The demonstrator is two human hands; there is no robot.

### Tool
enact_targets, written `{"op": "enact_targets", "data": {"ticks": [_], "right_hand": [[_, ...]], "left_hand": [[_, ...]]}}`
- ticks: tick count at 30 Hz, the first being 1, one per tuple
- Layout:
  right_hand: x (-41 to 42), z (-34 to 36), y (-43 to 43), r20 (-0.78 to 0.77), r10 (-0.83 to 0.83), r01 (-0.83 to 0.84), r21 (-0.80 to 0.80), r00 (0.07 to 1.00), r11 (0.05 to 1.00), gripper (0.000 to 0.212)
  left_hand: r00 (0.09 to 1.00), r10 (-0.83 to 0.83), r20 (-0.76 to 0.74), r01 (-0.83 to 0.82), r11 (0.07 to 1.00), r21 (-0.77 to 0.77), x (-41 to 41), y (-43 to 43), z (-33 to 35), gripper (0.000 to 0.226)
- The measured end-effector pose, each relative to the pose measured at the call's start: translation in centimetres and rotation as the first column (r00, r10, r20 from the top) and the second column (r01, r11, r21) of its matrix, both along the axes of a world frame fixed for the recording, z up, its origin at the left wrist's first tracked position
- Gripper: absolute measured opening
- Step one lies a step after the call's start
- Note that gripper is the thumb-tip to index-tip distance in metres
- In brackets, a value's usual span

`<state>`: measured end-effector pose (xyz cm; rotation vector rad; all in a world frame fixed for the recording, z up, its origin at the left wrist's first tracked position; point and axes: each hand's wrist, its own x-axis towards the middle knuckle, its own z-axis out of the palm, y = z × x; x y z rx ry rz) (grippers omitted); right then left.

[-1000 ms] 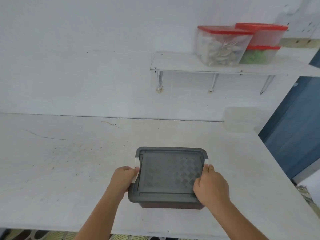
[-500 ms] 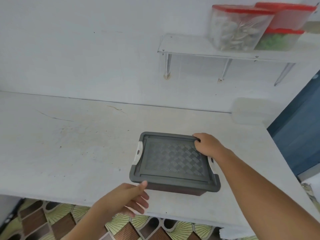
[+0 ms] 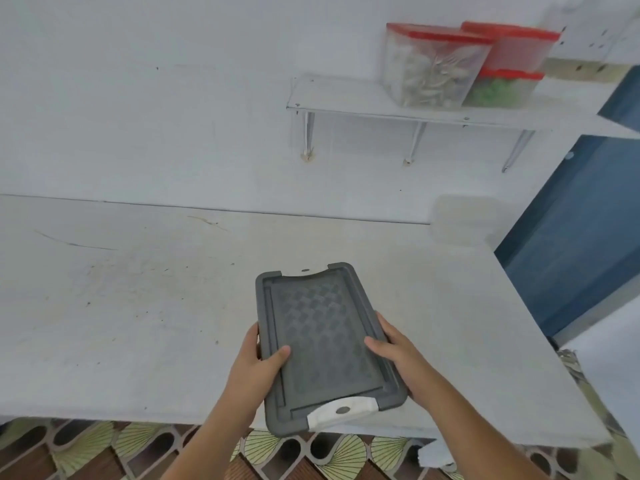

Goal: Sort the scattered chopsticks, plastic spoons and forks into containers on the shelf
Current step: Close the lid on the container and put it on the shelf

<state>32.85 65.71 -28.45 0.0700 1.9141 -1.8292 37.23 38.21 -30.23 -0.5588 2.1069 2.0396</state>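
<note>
Currently I read both hands clamped on the grey lidded box (image 3: 322, 341). Left hand (image 3: 251, 362): thumb on the lid, fingers wrapped round the left long side. Right hand (image 3: 398, 351): thumb on the lid, fingers round the right long side. Box orientation: long axis pointing away from me, white latch (image 3: 341, 412) at the near end, which overhangs the front edge of the white counter (image 3: 138, 323). I cannot tell whether the box rests on the counter. On the wall shelf (image 3: 346, 98): a red-lidded tub of white cutlery (image 3: 429, 71), beside two stacked red-lidded tubs, the lower tub (image 3: 498, 91) holding green pieces.
</note>
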Motion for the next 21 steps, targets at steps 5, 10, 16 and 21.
{"op": "enact_targets", "data": {"ticks": [5,10,16,21], "right_hand": [[1.9,1.2,-1.0,-0.056,-0.153,0.151,-0.033,0.987,0.988,0.054],[4.6,9.9,-0.3,-0.236,-0.164,0.157,-0.047,0.958,0.986,0.044],[7.2,23.5,-0.6,-0.460,-0.245,0.207,-0.133,0.853,0.969,0.033],[2.9,32.2,-1.2,-0.461,-0.417,0.349,-0.228,0.783,0.909,0.020]], "left_hand": [[0.997,-0.054,-0.059,0.050,0.996,-0.069,0.3,-0.7,3.1,0.040],[0.972,-0.117,-0.205,0.111,0.993,-0.041,2.8,-1.8,11.9,0.045],[0.865,-0.121,-0.487,0.138,0.990,-0.003,5.1,-2.5,24.0,0.066],[0.787,-0.068,-0.613,0.050,0.998,-0.046,-1.7,-3.1,32.7,0.064]]}}
